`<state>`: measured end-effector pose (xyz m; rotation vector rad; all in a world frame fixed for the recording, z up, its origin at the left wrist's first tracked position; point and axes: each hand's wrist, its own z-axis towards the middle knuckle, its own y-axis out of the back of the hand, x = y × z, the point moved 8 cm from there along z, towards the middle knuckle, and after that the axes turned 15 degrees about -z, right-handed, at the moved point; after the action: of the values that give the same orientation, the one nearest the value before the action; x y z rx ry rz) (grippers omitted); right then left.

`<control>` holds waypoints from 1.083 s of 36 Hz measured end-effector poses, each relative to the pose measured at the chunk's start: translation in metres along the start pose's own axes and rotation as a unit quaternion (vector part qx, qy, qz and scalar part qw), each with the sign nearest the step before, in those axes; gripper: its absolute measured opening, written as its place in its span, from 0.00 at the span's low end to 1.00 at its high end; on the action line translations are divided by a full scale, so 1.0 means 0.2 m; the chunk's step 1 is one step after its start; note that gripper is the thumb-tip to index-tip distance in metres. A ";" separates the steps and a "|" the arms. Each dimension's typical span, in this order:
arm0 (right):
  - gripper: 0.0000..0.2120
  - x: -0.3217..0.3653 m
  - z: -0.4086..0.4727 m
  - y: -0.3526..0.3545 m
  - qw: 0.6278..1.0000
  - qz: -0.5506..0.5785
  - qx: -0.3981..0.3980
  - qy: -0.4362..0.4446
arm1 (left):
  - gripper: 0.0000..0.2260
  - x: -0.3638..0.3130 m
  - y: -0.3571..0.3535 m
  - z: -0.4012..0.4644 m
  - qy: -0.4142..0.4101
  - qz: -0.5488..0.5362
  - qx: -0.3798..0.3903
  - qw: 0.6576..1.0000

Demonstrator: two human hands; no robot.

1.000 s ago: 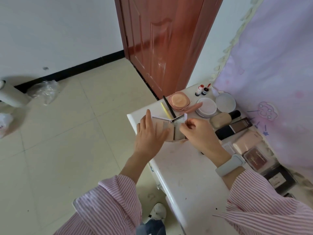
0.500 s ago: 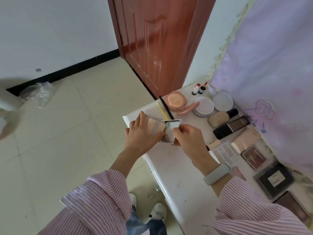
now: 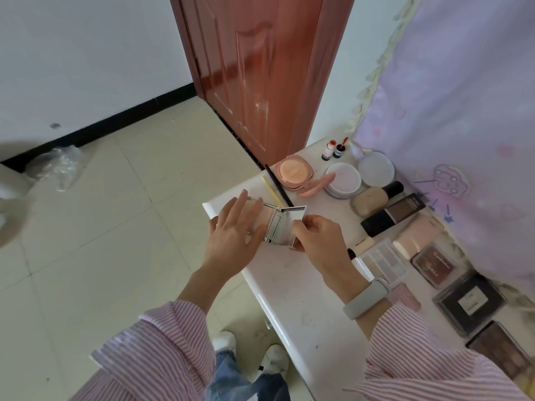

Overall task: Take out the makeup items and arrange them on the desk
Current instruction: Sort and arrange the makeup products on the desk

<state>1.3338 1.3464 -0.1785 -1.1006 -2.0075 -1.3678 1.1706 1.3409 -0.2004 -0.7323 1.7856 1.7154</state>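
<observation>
1. Dark red-brown rectangular compact (image 3: 433, 264) on the white desk: a pale cursive script line across its lid, too small to read.
2. Black square box (image 3: 470, 301): a white label with dark print, its characters illegible.
3. Black and brown rectangular tube (image 3: 393, 214): small pale lettering near its far end, unreadable.
4. Two small bottles (image 3: 333, 150) at the far edge: black labels with white marks, not legible.

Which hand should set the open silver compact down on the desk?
Right. The right hand already pinches the silver compact's lid over the desk; the left hand only rests flat on its powder side.
</observation>
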 end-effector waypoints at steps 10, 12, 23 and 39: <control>0.08 -0.06 0.01 -0.06 0.996 0.067 -0.010 -0.052 | 0.26 0.06 0.00 -0.02 -0.003 0.055 -0.028 0.998; 0.07 -0.06 0.02 -0.09 0.994 0.091 0.003 -0.067 | 0.27 0.07 0.01 0.00 0.004 0.054 -0.022 0.998; 0.09 -0.06 -0.05 0.03 1.000 -0.009 0.022 0.003 | 0.24 0.06 0.04 -0.04 0.025 0.016 -0.068 0.997; 0.14 -0.19 -0.08 0.23 0.752 -0.563 -0.082 0.333 | 0.15 -0.15 -0.29 -0.47 -0.013 -0.043 -0.097 0.994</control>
<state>1.3922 1.3260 -0.1762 0.7575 -1.9326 -2.0641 1.2313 1.2446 -0.2151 -0.8513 1.5617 1.8493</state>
